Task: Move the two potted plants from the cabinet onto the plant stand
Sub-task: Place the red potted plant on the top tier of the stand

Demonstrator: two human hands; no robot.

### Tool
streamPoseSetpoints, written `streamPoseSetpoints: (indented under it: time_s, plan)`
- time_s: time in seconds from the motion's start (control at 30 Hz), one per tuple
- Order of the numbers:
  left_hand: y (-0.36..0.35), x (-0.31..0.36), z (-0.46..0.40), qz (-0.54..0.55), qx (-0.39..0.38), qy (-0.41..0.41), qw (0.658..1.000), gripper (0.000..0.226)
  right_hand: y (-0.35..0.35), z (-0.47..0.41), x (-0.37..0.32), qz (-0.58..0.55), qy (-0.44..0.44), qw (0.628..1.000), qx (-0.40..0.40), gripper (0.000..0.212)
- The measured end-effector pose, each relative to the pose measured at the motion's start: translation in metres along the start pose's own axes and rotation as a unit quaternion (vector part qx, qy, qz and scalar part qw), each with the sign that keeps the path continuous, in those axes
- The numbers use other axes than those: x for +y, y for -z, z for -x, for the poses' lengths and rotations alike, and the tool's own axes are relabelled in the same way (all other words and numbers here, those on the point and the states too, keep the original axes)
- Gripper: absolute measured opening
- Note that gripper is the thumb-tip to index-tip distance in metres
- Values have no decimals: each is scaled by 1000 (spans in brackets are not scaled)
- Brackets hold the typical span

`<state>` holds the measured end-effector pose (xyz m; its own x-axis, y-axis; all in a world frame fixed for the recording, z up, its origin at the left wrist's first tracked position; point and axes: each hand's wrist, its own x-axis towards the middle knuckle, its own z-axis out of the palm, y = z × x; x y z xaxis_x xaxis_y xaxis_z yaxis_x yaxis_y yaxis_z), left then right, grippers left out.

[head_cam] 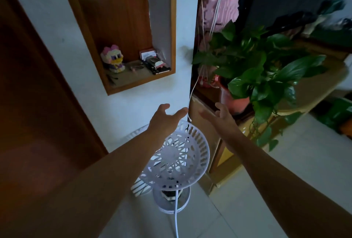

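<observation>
A leafy green plant in an orange-pink pot (235, 102) stands on the yellowish cabinet (312, 87) at the right. A second red pot (216, 80) shows partly behind it, mostly hidden by leaves. The white plastic plant stand (198, 154) has a latticed round top tray with nothing on it and a smaller tray lower down, just left of the cabinet. My left hand (164, 116) is open above the stand's far rim. My right hand (219, 114) is open, fingers spread, a short way in front of the orange-pink pot, not touching it.
A white cord (192, 89) hangs down the wall corner between my hands and runs over the stand to the floor. A wooden wall niche (122, 34) holds a brick duck figure and small items. A brown door (34, 94) is at the left. Trailing vines hang off the cabinet front.
</observation>
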<state>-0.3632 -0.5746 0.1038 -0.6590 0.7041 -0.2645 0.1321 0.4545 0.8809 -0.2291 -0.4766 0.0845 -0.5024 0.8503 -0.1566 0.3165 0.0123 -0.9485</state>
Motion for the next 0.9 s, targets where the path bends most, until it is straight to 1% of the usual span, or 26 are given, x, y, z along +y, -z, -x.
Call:
streamPoseSetpoints:
  time_s: [0.1,0.23,0.37,0.57,0.6,0.7,0.8,0.83,0.9]
  plan:
    - [-3,-3,-27,-20,-32,-5,999,65,-6,-16,4,-4,-20,999,26,88]
    - [1,-3,-63,-15,-58,-13,998,64,-19,-39,8,4,-44,996,76,83]
    - [12,-7,-102,-18,-121,-26,992,66,-36,-52,8,-9,-77,988,132,85]
    - [17,-13,-153,-43,-228,-108,967,57,-64,-58,12,-29,-93,965,242,82]
    - [15,-15,-157,-51,-242,-114,962,57,-68,-58,15,-30,-96,961,258,83]
    - [2,-19,-166,-74,-267,-137,951,75,-76,-56,19,-43,-103,950,292,82]
    - [-16,-22,-175,-73,-291,-161,940,77,-77,-57,28,-54,-104,939,323,80]
    - [-22,-23,-178,-72,-299,-166,937,77,-76,-57,32,-52,-105,935,333,77]
    - [-35,-27,-186,-69,-311,-174,932,79,-71,-59,41,-52,-88,931,351,57]
